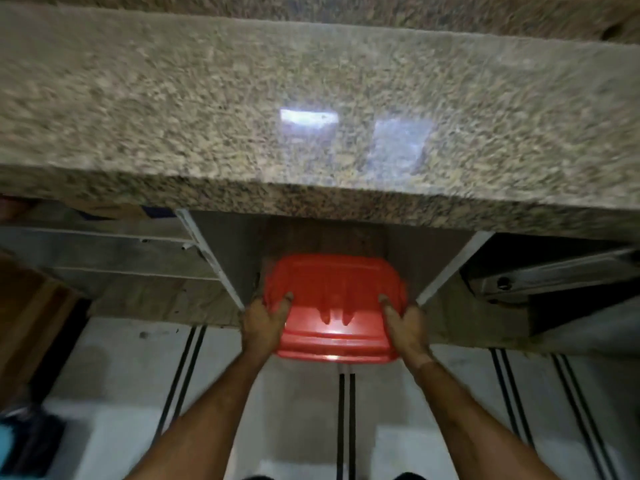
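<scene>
While the left hand [265, 323] grips the left edge of the red plastic container [332, 289], thumb curled over the top and fingers tucked beneath, the right hand [405, 323] clamps the opposite edge the same way. Dark finger shapes show through the thin red plastic near its front middle. Both forearms reach forward from the bottom of the view, well apart at the elbows and closer at the wrists.

The container is held level between the two hands. Its far part lies inside the open compartment [325, 237] below, while its near rim juts out above the floor [298, 410]. White-edged panels stand on either side of that compartment, the left panel [211, 258] and the right panel [450, 271] both just beside the hands.

Above it all runs the speckled granite surface [207, 109], with two pale reflections of light on it. The floor has white tiles crossed by paired black lines. The whole view is somewhat blurred.
</scene>
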`<move>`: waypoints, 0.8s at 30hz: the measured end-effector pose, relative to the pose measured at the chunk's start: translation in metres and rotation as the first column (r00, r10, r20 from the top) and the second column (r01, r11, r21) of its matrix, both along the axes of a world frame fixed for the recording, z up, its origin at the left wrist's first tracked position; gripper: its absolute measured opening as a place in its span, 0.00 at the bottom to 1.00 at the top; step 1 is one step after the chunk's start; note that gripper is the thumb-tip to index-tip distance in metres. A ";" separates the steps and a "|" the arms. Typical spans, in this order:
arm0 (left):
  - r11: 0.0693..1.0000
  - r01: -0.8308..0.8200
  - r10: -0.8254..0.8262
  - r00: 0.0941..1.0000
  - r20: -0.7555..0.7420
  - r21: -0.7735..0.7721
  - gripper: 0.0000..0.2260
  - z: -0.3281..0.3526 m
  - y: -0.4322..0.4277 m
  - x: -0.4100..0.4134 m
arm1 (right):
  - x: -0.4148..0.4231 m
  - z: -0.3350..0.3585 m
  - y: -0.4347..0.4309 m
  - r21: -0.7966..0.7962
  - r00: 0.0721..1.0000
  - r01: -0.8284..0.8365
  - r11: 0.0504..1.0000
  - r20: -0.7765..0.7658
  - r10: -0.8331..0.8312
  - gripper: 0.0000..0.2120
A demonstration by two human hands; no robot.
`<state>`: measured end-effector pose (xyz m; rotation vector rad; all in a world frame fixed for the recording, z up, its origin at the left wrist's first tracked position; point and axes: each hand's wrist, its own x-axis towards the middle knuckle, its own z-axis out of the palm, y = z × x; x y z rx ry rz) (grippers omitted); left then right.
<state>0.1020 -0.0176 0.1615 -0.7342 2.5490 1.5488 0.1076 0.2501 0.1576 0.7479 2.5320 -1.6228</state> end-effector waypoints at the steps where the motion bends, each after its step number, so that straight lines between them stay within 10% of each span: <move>1: 1.000 -0.006 0.006 1.000 -0.009 -0.010 0.21 0.034 -0.004 0.015 | 0.016 0.032 -0.002 0.003 1.000 0.007 1.000 0.008 -0.007 0.24; 14: 1.000 -0.018 0.017 0.999 -0.041 -0.021 0.27 0.404 -0.045 0.115 | 0.126 0.415 -0.010 0.212 0.998 0.053 0.976 0.007 -0.055 0.27; 24: 0.996 0.061 -0.076 0.968 -0.240 -0.071 0.28 0.516 -0.010 0.012 | 0.036 0.524 0.014 0.164 0.980 0.099 0.981 -0.189 -0.068 0.30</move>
